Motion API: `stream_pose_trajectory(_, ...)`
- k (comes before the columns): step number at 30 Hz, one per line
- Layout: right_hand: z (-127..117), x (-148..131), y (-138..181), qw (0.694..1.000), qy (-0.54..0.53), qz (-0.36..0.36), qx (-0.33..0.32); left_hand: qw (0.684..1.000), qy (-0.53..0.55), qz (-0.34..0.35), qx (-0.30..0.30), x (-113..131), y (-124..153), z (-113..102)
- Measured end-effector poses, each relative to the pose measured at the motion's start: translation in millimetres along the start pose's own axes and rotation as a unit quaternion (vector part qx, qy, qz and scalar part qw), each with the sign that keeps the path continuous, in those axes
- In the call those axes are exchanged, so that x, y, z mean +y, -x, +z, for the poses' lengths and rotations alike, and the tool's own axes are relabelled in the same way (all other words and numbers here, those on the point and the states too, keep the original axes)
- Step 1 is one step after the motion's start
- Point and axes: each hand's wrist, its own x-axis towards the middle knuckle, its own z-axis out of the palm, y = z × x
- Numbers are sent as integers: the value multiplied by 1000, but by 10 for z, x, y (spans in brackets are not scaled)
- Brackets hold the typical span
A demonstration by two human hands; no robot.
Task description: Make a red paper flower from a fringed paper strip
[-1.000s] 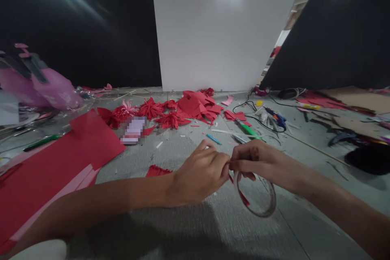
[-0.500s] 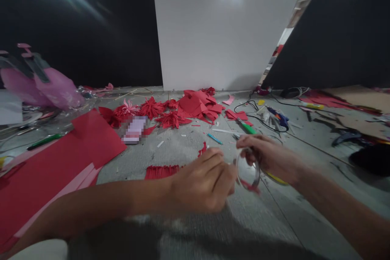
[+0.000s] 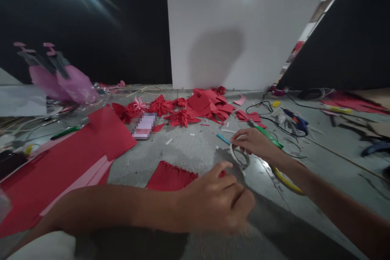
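Over the floor, the left hand curls round one bit of red paper; the right hand pinches one tape roll near one blue pen.

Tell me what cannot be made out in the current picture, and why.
All in the head view:
Left hand: anything in its grip, hidden by blurred fingers.
Fringed red paper: right end, behind that hand.
Pale slab: details, pixelated.
Yellow curved object: partly behind right forearm.
Blue object: cut by right edge.

Head-worn camera, facing forward and down
From close above, it looks past the left hand and right hand to a white panel behind.
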Motion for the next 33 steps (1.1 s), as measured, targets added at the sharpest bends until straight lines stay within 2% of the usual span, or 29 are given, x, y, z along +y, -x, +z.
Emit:
stream_pose_trajectory(5, 102, 51, -156, 998, 18, 39, -55, 1000, 20, 10, -5, 76, 106, 70)
stream_pose_trajectory(8, 106, 70, -185, 992, 94, 1, -88, 998, 62, -13, -29, 133, 159, 88)
stream_pose_trajectory(12, 88, 45, -154, 979, 148, -57, -125, 976, 180, -64, -100, 202, 176, 70)
stream_pose_trajectory(15, 126, 43, -127, 972, 209, -82, -67, 935, 301, -120, -147, 233, 187, 56)
stream_pose_trajectory(19, 207, 43, -91, 930, 334, -153, 29, 874, 404, -191, -192, 267, 233, 53)
stream_pose_trajectory(25, 270, 12, -17, 908, 373, -181, 63, 814, 478, -232, -235, 317, 293, 91)
stream_pose_trajectory(29, 297, -4, 14, 908, 368, -189, 64, 797, 500, -231, -247, 307, 268, 55)
stream_pose_trajectory(31, 301, -18, 37, 908, 361, -202, 63, 809, 503, -213, -217, 290, 250, -15)
stream_pose_trajectory(33, 299, -43, 89, 911, 350, -213, 49, 836, 467, -207, -201, 260, 253, -102)
